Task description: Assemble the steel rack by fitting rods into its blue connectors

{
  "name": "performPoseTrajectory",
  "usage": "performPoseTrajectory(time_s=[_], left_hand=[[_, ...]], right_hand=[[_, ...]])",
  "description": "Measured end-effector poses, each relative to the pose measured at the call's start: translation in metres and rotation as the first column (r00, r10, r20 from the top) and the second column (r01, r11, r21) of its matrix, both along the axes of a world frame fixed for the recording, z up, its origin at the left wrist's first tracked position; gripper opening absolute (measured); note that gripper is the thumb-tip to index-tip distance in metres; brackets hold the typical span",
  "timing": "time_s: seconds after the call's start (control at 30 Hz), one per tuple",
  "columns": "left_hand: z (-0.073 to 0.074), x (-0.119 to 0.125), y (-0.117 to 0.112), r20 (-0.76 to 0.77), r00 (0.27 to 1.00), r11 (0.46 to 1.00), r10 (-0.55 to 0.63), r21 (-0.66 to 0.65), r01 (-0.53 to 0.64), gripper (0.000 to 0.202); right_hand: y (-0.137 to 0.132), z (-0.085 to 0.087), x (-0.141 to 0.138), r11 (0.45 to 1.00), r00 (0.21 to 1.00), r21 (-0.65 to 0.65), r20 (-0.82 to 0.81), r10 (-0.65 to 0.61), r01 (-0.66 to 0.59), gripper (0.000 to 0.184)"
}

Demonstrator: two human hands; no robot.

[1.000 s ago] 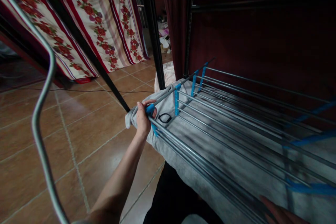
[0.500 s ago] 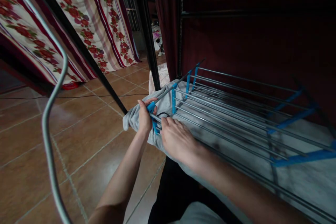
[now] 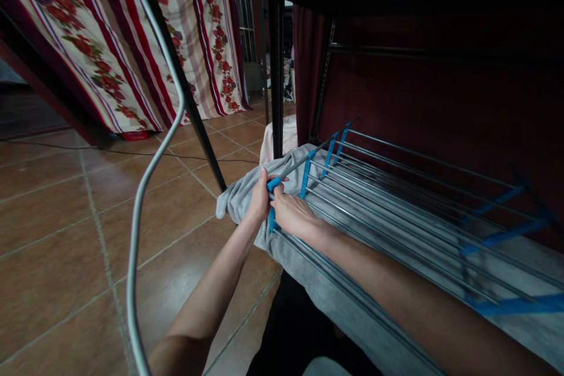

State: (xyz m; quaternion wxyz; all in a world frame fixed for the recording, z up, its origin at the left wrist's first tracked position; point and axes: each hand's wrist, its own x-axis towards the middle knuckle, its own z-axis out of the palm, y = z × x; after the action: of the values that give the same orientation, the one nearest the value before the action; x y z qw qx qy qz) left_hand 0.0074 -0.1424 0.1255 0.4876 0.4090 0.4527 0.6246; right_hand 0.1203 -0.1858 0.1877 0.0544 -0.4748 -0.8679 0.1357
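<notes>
A metal drying rack with grey rods and blue plastic joints stretches to the right. A grey cloth lies under its rods and hangs off the near end. My left hand is closed round the rack's corner, at a blue joint and the cloth's edge. My right hand rests right beside it on the end rods, with fingers curled down onto rods and cloth. What the right fingers hold is hidden.
A bent grey metal tube rises at the left. A black post stands behind the rack, with a dark red curtain to its right. Floral cloth hangs at the back left over a brown tiled floor.
My right hand came in from the lower right and slid up against my left hand at the rack's corner. My left hand kept its grip. The view shifted a little to the left.
</notes>
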Motion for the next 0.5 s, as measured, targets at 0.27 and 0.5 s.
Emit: performPoseTrajectory(time_s=[0.27,0.5], left_hand=[[0.0012,0.0002,0.0005,0.09,0.996,0.999,0.005,-0.036,-0.002,0.076],[0.0068,0.0016,-0.0022,0.142,0.99,0.997,-0.024,-0.07,0.034,0.073]], right_hand=[[-0.0003,0.0067,0.0016,0.999,0.998,0.024,0.059,0.032,-0.034,0.03],[0.0011,0.0067,0.0023,1.0,1.0,0.029,0.017,0.004,-0.005,0.033]])
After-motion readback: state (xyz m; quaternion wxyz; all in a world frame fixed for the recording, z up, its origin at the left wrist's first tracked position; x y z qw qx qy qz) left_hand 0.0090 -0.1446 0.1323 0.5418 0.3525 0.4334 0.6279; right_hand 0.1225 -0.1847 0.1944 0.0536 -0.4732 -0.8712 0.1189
